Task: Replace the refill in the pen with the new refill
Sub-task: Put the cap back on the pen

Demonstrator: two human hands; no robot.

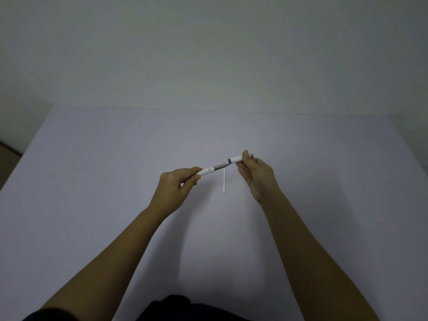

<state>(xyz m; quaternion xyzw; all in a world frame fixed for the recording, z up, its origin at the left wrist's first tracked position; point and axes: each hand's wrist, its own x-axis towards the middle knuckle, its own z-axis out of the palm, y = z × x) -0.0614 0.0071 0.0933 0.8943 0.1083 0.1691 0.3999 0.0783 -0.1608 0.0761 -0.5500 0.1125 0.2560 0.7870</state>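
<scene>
My left hand grips the white pen body, whose grey tip section points right and slightly up. My right hand holds a short white cap with a grey end, its dark open mouth facing left toward the pen tip. A small gap separates the tip from the cap's mouth. A thin white refill lies on the table between and below my hands, pointing roughly away from me.
The pale lilac table spreads wide on all sides, with its far edge against a plain wall. A dark strip of floor shows at the left edge. My dark clothing is at the bottom.
</scene>
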